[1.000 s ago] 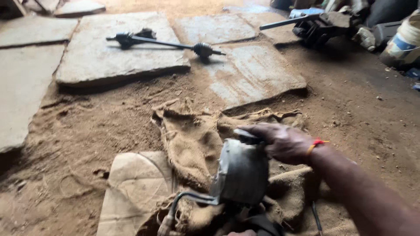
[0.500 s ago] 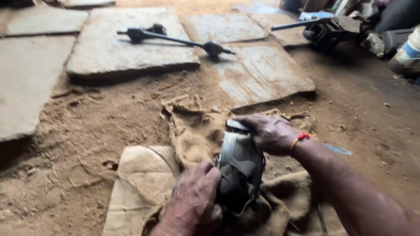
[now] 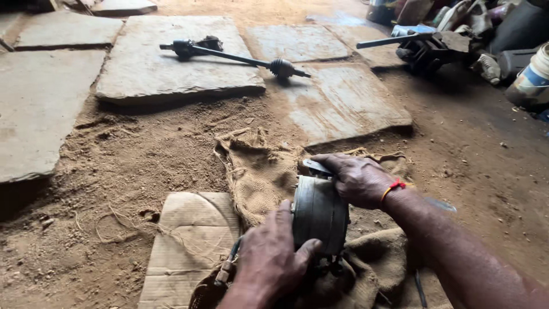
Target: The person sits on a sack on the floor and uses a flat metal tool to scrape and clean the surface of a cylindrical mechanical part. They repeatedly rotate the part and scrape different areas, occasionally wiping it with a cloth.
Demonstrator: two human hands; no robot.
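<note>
Burlap sacking (image 3: 260,174) on the dirt floor (image 3: 143,149) carries a grey ribbed metal drum (image 3: 320,214), stood on edge. Left hand (image 3: 271,257) grasps its near face; right hand (image 3: 357,180) clasps the far rim, over a flat metal piece. Step, by my reading: steadying the part for work. Any next move needs firm two-sided bracing. Axle shaft (image 3: 234,55) lies well apart on stone slabs (image 3: 143,74).

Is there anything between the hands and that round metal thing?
No. Both hands are already on the round grey metal part: the left hand grips its near side, the right hand rests on its top. Only burlap sacking lies beneath.
</note>
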